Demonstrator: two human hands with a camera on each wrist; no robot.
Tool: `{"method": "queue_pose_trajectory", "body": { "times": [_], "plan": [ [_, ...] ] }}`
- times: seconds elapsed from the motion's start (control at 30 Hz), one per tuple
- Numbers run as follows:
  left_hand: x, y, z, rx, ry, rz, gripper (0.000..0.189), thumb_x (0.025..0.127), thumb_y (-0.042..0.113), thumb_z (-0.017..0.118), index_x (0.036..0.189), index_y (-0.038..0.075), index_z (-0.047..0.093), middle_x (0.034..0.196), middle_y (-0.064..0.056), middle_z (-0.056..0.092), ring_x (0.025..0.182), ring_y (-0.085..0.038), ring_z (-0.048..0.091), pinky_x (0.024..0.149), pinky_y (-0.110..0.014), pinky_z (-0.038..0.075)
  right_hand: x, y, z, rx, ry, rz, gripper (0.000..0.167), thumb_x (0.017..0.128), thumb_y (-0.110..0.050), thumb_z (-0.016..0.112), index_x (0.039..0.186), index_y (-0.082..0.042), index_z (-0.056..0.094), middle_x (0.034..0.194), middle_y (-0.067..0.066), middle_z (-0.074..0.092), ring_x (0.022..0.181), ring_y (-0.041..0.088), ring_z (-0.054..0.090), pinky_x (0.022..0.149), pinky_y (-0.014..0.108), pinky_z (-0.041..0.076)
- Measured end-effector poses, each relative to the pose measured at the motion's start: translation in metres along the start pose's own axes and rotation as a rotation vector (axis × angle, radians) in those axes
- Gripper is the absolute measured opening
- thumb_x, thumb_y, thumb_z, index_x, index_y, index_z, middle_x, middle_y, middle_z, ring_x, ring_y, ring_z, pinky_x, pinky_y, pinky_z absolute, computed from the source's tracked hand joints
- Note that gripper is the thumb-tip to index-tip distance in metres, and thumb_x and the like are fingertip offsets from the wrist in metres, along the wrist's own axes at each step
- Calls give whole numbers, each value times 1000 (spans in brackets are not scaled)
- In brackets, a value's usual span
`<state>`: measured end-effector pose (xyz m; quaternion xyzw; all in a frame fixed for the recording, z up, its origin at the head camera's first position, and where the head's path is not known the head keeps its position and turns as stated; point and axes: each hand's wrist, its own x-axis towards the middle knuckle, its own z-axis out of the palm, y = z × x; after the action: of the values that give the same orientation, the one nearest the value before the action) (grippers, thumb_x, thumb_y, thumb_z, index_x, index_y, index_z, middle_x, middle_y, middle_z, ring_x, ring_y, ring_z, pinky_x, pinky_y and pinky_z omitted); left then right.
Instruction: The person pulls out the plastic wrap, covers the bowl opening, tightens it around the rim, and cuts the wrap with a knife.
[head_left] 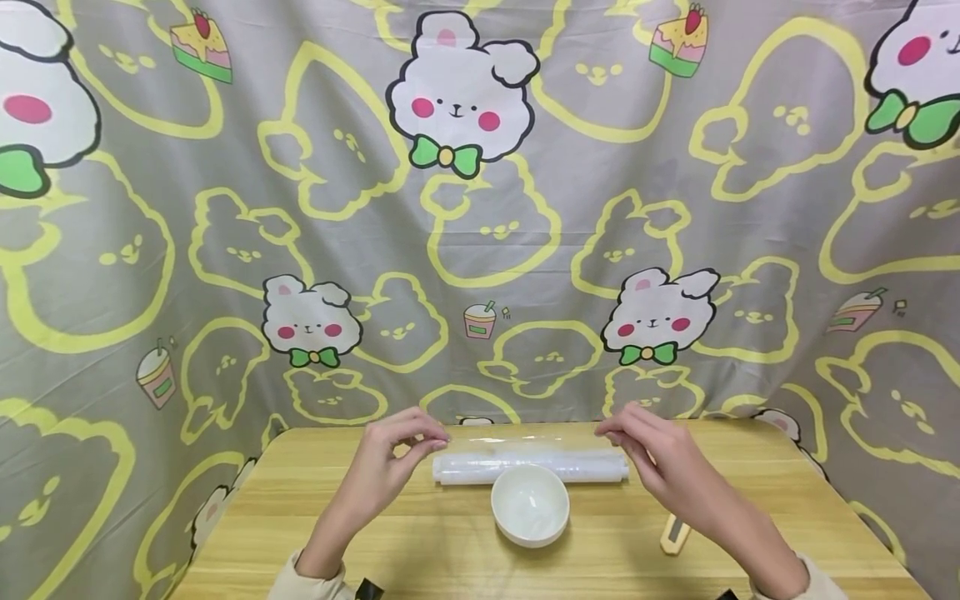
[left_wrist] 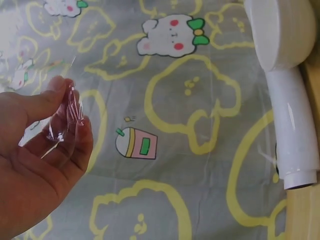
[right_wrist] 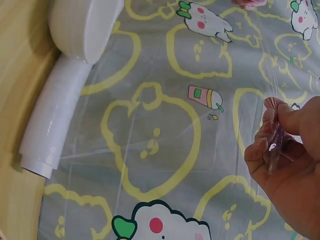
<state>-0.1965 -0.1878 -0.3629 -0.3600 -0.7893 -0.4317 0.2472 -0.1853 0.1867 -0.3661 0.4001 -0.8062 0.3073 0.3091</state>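
My left hand (head_left: 392, 457) pinches one corner of a sheet of clear cling film (left_wrist: 75, 107) between thumb and fingers. At the other side my right hand (head_left: 667, 457) pinches the film (right_wrist: 274, 142), which bunches up at the fingertips. Between the hands the sheet stretches nearly invisible, showing only as faint glints above the table's far edge. Below it lies the white roll of cling film (head_left: 461, 469), placed crosswise. A white bowl (head_left: 530, 510) stands upright just in front of the roll and overlaps its middle in the head view.
A yellow box cutter (head_left: 675, 536) lies on the wooden table (head_left: 420, 550), partly hidden under my right forearm. Behind the table hangs a grey curtain (head_left: 517, 275) with cartoon rabbits, which also closes in both sides.
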Motion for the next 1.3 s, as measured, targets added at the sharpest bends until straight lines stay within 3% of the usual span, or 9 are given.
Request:
{"method": "queue_pose_trajectory", "body": {
  "times": [0.2, 0.37, 0.53, 0.7, 0.83, 1.1, 1.17, 1.3],
  "plan": [
    [-14, 5, 0, -39, -62, 51, 21, 89, 1, 75, 95, 22, 76, 92, 6, 72, 77, -10, 65, 64, -25, 57, -17, -11, 2, 26, -19, 20, 43, 88, 17, 66, 107, -22, 68, 99, -15, 62, 80, 1, 57, 71, 11, 47],
    [-29, 7, 0, -79, -144, 52, 22, 89, 1, 75, 94, 22, 76, 90, 7, 72, 78, -8, 65, 63, -23, 56, -33, -18, 7, 66, -29, -11, 44, 88, 16, 66, 110, -22, 67, 102, -14, 62, 81, -1, 55, 69, 11, 46],
    [-45, 4, 3, -128, -233, 65, 19, 90, 2, 74, 94, 21, 76, 93, 6, 73, 83, -8, 68, 68, -23, 58, -52, -20, 14, 106, -37, -60, 20, 105, -6, 55, 114, -20, 66, 107, -11, 63, 86, 2, 58, 73, 12, 48],
    [-63, -5, 11, -165, -312, 99, 19, 88, -2, 75, 95, 16, 77, 93, 2, 73, 85, -9, 69, 72, -23, 59, -73, -18, 25, 133, -48, -118, 21, 110, -18, 46, 115, -18, 66, 107, -11, 61, 92, 2, 61, 78, 13, 50],
    [-73, -10, 15, -189, -384, 113, 20, 87, -4, 75, 96, 14, 77, 93, 0, 73, 86, -9, 69, 73, -23, 59, -89, -17, 33, 175, -54, -132, 17, 108, -14, 51, 114, -18, 66, 106, -13, 58, 87, -2, 58, 70, 11, 48],
    [-88, -15, 17, -226, -528, 75, 17, 92, -4, 70, 98, 10, 79, 96, 1, 70, 92, -4, 65, 77, -23, 58, -110, -11, 50, 229, -89, -161, 15, 106, -12, 54, 113, -15, 68, 99, -9, 56, 77, -4, 49, 63, 3, 40],
    [-92, -17, 19, -233, -552, 60, 15, 92, -4, 70, 96, 8, 78, 95, 0, 70, 92, -2, 65, 78, -23, 58, -116, -11, 54, 245, -101, -164, 15, 102, -7, 62, 113, -16, 68, 98, -9, 56, 77, -5, 48, 63, 3, 40],
    [-97, -22, 24, -204, -572, 76, 16, 91, -6, 71, 95, 7, 78, 95, 0, 72, 92, -1, 65, 77, -19, 57, -127, -11, 60, 262, -130, -133, 35, 85, 4, 77, 111, -20, 71, 98, -10, 55, 80, -5, 50, 66, 3, 41]
  ]
}}
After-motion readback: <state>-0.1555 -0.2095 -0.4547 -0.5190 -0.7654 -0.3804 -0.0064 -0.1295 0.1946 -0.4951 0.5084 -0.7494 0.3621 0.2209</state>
